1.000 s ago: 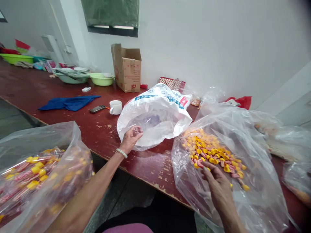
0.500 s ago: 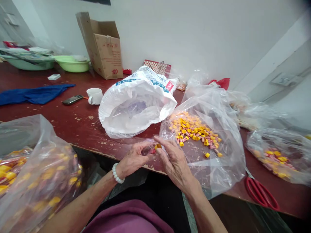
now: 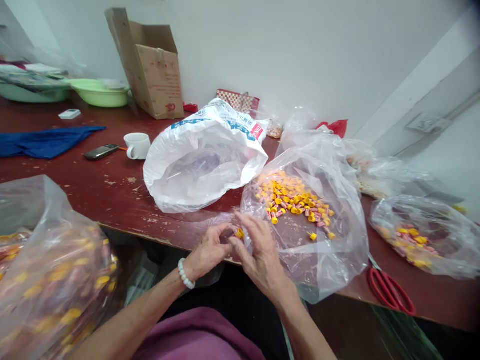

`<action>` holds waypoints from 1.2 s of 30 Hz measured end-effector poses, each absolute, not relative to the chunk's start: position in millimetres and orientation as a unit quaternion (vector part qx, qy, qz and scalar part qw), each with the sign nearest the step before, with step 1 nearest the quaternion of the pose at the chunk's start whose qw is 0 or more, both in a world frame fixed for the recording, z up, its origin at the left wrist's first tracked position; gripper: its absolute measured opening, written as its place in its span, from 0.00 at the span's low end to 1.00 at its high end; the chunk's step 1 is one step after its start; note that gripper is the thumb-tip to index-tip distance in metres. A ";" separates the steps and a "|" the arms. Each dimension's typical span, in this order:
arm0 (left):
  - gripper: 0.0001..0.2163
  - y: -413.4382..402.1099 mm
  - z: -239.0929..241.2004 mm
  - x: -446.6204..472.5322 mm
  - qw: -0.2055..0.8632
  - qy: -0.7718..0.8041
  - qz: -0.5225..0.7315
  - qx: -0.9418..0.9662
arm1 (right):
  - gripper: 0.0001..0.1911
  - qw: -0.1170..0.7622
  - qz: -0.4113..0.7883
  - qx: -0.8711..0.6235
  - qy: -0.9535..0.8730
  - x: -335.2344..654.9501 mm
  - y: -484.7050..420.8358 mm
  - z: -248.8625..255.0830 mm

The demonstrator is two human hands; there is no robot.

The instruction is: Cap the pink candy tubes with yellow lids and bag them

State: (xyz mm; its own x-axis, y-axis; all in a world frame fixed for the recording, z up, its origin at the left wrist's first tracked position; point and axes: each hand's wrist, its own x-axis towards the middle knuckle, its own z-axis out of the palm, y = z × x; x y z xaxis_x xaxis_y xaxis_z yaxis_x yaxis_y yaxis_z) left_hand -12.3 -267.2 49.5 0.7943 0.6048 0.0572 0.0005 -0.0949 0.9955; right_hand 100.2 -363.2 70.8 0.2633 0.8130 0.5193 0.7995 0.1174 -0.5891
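Observation:
My left hand (image 3: 207, 251) and my right hand (image 3: 258, 252) meet at the table's front edge. Together they pinch a small yellow-capped piece (image 3: 239, 233) and a thin clear wrapper. Just right of them lies an open clear bag (image 3: 337, 240) with several yellow and red pieces (image 3: 292, 197) inside. A white sack (image 3: 202, 160) gapes open behind my hands. My left wrist wears a white bead bracelet.
A clear bag of packed pieces (image 3: 56, 280) stands at my left. Red scissors (image 3: 392, 290) lie at the front right beside another clear bag (image 3: 423, 235). Farther back are a white cup (image 3: 137, 145), a phone (image 3: 100, 151), blue cloth (image 3: 45, 141), a cardboard box (image 3: 152, 65) and green basins (image 3: 99, 92).
My left hand left the white sack and my right hand left the clear bag. Both came together at the table edge around one yellow-capped piece. The view swung right.

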 end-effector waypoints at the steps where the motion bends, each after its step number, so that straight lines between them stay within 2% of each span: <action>1: 0.12 -267.8 48.0 -11.6 0.631 0.207 0.233 0.710 | 0.19 0.422 0.014 -0.655 -0.626 98.6 -361.9 69.4; 5: 0.12 -270.2 42.4 -10.5 0.645 0.201 0.205 0.708 | 0.07 0.440 0.042 -0.635 -0.634 97.0 -360.1 60.8; 8: 0.18 -271.6 39.6 -10.8 0.689 0.247 0.161 0.663 | 0.07 0.492 0.028 -0.630 -0.600 102.3 -363.1 59.3; 11: 0.23 -274.7 35.3 -10.6 0.790 0.262 0.123 0.540 | 0.08 0.544 -0.051 -0.653 -0.525 110.2 -368.4 58.8; 15: 0.16 -281.0 26.8 -5.8 0.924 0.218 0.098 0.299 | 0.07 0.547 -0.084 -0.664 -0.503 107.7 -378.2 52.4; 20: 0.11 -277.7 24.9 2.3 0.947 0.243 0.143 0.153 | 0.05 0.485 0.025 -0.629 -0.608 109.1 -382.6 43.6; 23: 0.12 -270.1 29.9 1.5 0.939 0.250 0.146 0.188 | 0.10 0.410 -0.013 -0.724 -0.554 151.4 -372.8 35.0; 25: 0.14 -266.6 33.0 -0.5 0.923 0.257 0.154 0.241 | 0.17 0.304 -0.079 -0.822 -0.474 191.4 -363.7 26.6; 28: 0.17 -265.7 33.6 -2.1 0.891 0.277 0.176 0.314 | 0.22 0.236 -0.082 -0.855 -0.455 242.0 -353.7 12.8; 32: 0.21 -267.4 27.7 1.1 0.845 0.285 0.184 0.413 | 0.17 0.201 -0.056 -0.853 -0.478 271.6 -352.6 0.1; 36: 0.21 -266.4 22.9 5.5 0.791 0.288 0.175 0.511 | 0.12 0.219 -0.051 -0.853 -0.472 269.0 -361.7 5.9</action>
